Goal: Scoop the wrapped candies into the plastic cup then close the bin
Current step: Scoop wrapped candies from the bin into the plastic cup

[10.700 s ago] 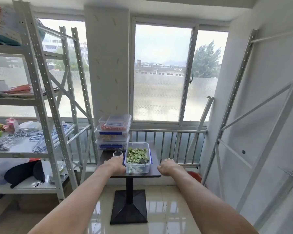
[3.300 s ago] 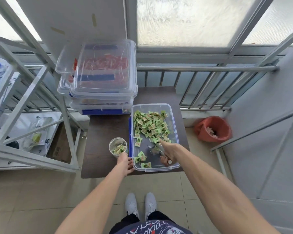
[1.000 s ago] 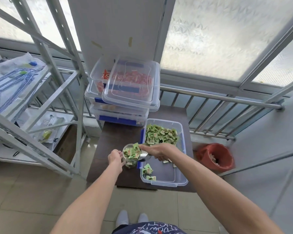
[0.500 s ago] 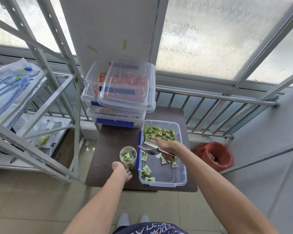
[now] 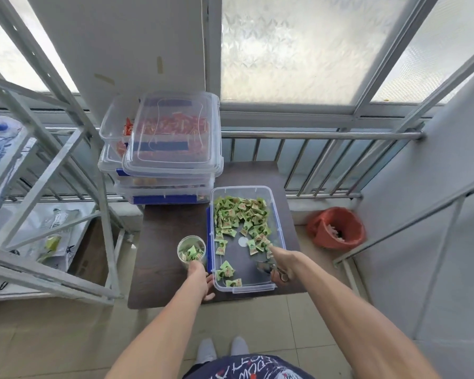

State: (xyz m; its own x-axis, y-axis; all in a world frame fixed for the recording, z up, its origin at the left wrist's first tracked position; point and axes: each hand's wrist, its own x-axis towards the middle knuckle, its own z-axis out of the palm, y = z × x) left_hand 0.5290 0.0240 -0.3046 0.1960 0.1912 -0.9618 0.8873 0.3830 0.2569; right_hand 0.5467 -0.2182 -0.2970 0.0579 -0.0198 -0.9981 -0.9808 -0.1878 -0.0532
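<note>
A clear plastic bin (image 5: 279, 214) stands open on the right of a small dark table (image 5: 162, 242). Green wrapped candies (image 5: 241, 214) fill its far half, and a few lie loose at the near end. My right hand (image 5: 281, 262) is shut on a metal scoop (image 5: 263, 267), whose bowl sits low at the bin's near right. Left of the bin stands the plastic cup (image 5: 191, 251), partly filled with candies. My left hand (image 5: 201, 280) has its fingertips against the cup's near side, thumb spread. A clear lid (image 5: 173, 135) lies on top of the stacked bins.
Three stacked clear bins (image 5: 162, 192) with red sweets stand at the table's far left. A white metal shelf rack (image 5: 66, 160) is close on the left. An orange bucket (image 5: 335, 228) sits on the floor to the right, and a steel railing (image 5: 320, 135) runs behind.
My right hand has drawn the scoop from above the bin's middle down to its near right corner. My left hand has moved forward to touch the cup.
</note>
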